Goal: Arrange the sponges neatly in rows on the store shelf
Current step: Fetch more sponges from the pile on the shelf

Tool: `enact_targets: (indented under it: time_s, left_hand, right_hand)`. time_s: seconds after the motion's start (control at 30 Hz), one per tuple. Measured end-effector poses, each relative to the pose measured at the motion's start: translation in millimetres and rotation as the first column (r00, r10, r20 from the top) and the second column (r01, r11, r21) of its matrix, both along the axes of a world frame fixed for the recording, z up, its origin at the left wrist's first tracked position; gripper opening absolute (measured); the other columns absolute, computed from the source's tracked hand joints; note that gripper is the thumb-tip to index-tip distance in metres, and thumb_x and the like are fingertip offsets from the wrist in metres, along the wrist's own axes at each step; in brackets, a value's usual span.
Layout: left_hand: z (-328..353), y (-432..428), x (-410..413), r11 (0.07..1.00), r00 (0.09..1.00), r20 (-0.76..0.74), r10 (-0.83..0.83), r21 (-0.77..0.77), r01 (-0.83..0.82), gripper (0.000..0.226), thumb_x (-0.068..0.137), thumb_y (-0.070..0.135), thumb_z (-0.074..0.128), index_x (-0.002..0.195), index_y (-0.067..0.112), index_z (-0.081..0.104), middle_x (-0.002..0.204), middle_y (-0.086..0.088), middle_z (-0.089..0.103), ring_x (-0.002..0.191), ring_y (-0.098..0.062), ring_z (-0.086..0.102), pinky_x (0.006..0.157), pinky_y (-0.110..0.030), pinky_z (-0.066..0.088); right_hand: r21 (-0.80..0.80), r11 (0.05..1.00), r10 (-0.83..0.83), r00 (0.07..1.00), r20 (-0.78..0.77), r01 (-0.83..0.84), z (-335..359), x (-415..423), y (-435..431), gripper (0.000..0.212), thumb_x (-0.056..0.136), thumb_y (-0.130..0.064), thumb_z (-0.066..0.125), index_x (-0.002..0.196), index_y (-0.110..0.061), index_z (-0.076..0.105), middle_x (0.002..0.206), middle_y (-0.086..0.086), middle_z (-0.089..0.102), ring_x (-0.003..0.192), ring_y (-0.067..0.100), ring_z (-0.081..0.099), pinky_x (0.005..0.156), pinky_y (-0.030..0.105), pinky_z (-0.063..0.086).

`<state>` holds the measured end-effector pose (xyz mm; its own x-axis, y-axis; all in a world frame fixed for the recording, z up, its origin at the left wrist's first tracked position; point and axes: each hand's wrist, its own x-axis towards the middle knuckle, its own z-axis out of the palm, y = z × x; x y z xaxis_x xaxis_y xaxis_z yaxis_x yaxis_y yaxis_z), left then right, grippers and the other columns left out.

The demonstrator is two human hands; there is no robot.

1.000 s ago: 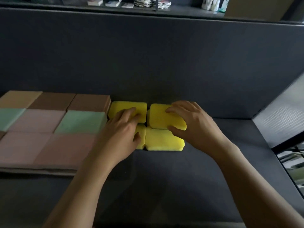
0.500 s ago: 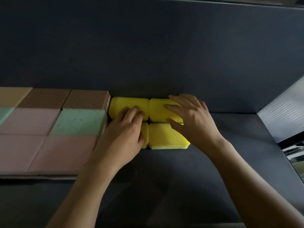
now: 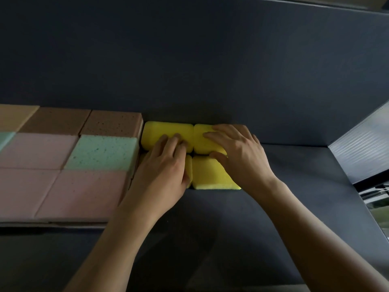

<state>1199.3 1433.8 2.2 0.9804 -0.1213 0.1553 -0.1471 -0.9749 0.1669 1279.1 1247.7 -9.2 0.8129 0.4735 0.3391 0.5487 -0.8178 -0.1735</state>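
Four yellow sponges point(image 3: 210, 178) form a two-by-two block on the dark shelf point(image 3: 294, 186), the back pair against the rear wall point(image 3: 231, 81) and the left side just beside the pastel sponges point(image 3: 103, 152), so the rows run on. The left hand point(image 3: 164, 165) lies flat, fingers straight on the back-left yellow sponge point(image 3: 160, 131), apparently steadying that column. The right hand point(image 3: 237, 157) holds the back-right yellow sponge point(image 3: 203, 142), fingers over its top and thumb at its near edge, likely seating it flush.
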Motion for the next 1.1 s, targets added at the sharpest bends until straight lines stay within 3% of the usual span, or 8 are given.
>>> enact_targets:
  time_s: [0.2, 0.33, 0.47, 0.6, 0.7, 0.77, 0.93, 1.1]
  left_hand:
    - [-4, -1, 1, 1.000, 1.000, 0.006, 0.005, 0.011, -0.005, 0.060, 0.084, 0.031, 0.066, 0.137, 0.011, 0.046, 0.150, -0.007, 0.036, 0.141, -0.030, 0.032, 0.101, -0.043, 0.042]
    - [-5, 1, 2, 1.000, 1.000, 0.019, 0.003, 0.003, -0.003, 0.058, 0.086, 0.030, 0.063, 0.138, 0.011, 0.045, 0.151, -0.008, 0.035, 0.141, -0.030, 0.032, 0.097, -0.044, 0.045]
    - [-5, 1, -4, 0.999, 0.999, 0.037, 0.018, 0.037, -0.019, 0.067, 0.084, 0.028, 0.066, 0.143, 0.010, 0.042, 0.154, -0.011, 0.033, 0.140, -0.035, 0.034, 0.096, -0.049, 0.046]
    - [1, -9, -21, 0.999, 0.993, 0.111, 0.033, 0.006, -0.034, 0.055, 0.075, 0.025, 0.077, 0.125, 0.011, 0.058, 0.132, -0.011, 0.050, 0.116, -0.031, 0.052, 0.080, -0.039, 0.050]
    - [-1, -16, -32, 0.998, 0.992, 0.107, 0.062, 0.010, -0.064, 0.044, 0.068, 0.022, 0.083, 0.106, 0.014, 0.063, 0.111, -0.006, 0.055, 0.092, -0.024, 0.054, 0.066, -0.028, 0.039]
    - [-6, -19, -38, 0.996, 0.995, 0.075, 0.073, 0.037, -0.075, 0.035, 0.071, 0.026, 0.081, 0.100, 0.015, 0.065, 0.106, -0.003, 0.056, 0.087, -0.022, 0.055, 0.064, -0.025, 0.033]
    - [-10, -26, -47, 0.994, 0.992, 0.081, 0.095, 0.054, -0.099, 0.036, 0.076, 0.031, 0.077, 0.107, 0.019, 0.065, 0.114, -0.001, 0.056, 0.093, -0.021, 0.058, 0.064, -0.024, 0.030]
    - [-6, -26, -71, 0.990, 0.983, 0.114, 0.143, -0.005, -0.143, 0.046, 0.078, 0.030, 0.075, 0.121, 0.015, 0.064, 0.126, -0.004, 0.059, 0.106, -0.026, 0.061, 0.074, -0.036, 0.051]
  right_hand:
    - [0.007, 1.000, 0.001, 0.999, -0.042, 0.000, 2, 1, 2, 0.050, 0.084, -0.028, 0.076, 0.131, -0.030, 0.060, 0.136, -0.004, 0.055, 0.127, 0.028, 0.046, 0.093, 0.046, 0.046]
    - [-0.027, 0.999, 0.037, 0.997, -0.064, -0.039, 10, -6, -3, 0.055, 0.087, -0.032, 0.072, 0.138, -0.028, 0.053, 0.143, 0.001, 0.048, 0.133, 0.028, 0.041, 0.104, 0.045, 0.040]
    - [0.034, 0.998, 0.045, 0.998, -0.034, -0.044, 15, -32, -12, 0.052, 0.086, -0.038, 0.071, 0.134, -0.027, 0.056, 0.136, 0.000, 0.052, 0.126, 0.027, 0.046, 0.099, 0.042, 0.043]
    - [0.047, 0.997, 0.060, 0.997, -0.039, -0.058, 7, -56, -15, 0.044, 0.081, -0.039, 0.076, 0.122, -0.026, 0.064, 0.120, -0.004, 0.059, 0.109, 0.023, 0.055, 0.085, 0.038, 0.051]
    - [0.018, 0.998, 0.067, 0.995, -0.070, -0.066, -4, -59, -14, 0.041, 0.077, -0.035, 0.081, 0.115, -0.027, 0.069, 0.117, -0.003, 0.062, 0.104, 0.024, 0.060, 0.080, 0.040, 0.055]
    - [0.029, 0.997, 0.071, 0.995, -0.072, -0.069, -8, -58, -14, 0.035, 0.078, -0.033, 0.081, 0.111, -0.027, 0.070, 0.113, -0.004, 0.064, 0.102, 0.024, 0.061, 0.075, 0.039, 0.056]
    - [0.057, 0.996, 0.077, 0.994, -0.072, -0.073, -12, -58, -12, 0.029, 0.082, -0.032, 0.078, 0.110, -0.027, 0.070, 0.113, -0.004, 0.064, 0.103, 0.023, 0.061, 0.075, 0.037, 0.053]
    - [0.091, 0.991, 0.105, 0.989, -0.101, -0.096, 0, -71, -12, 0.035, 0.087, -0.037, 0.070, 0.121, -0.026, 0.067, 0.124, -0.003, 0.061, 0.113, 0.022, 0.058, 0.089, 0.041, 0.051]
